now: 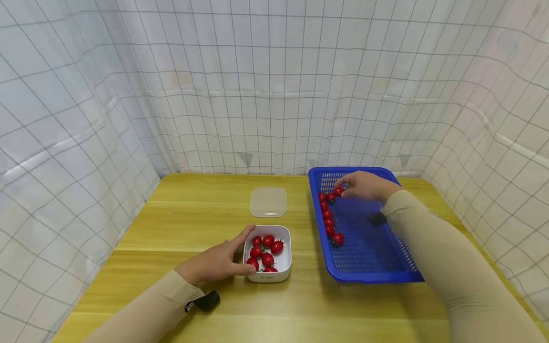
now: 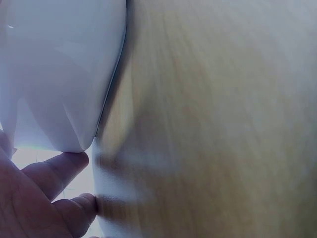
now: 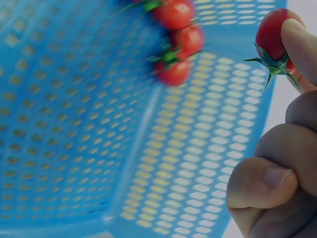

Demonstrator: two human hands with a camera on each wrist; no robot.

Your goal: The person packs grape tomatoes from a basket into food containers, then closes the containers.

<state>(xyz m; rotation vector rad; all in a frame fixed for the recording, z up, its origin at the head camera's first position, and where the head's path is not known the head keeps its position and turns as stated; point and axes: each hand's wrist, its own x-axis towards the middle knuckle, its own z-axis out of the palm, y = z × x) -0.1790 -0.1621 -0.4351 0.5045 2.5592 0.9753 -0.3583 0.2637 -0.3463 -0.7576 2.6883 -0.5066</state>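
Observation:
Between thumb and index finger, my right hand [image 1: 363,186] pinches a red cherry tomato [image 3: 270,35] with a green calyx. That hand is over the far part of a blue perforated basket [image 1: 339,276]. Several more cherry tomatoes [image 1: 327,214] lie in a line along the basket's left side. My left hand [image 1: 218,261] grips the left side of a small white square box [image 1: 280,276], thumb at its front and a finger at its far corner. Several cherry tomatoes [image 1: 268,259] lie inside the box. In the left wrist view, fingertips touch the box's wall [image 2: 59,64].
A translucent square lid [image 1: 268,202] lies flat on the wooden table [image 1: 188,214] behind the white box. Grid-patterned white curtains [image 1: 266,95] enclose the table at the back and both sides. The basket stands on the right part of the table.

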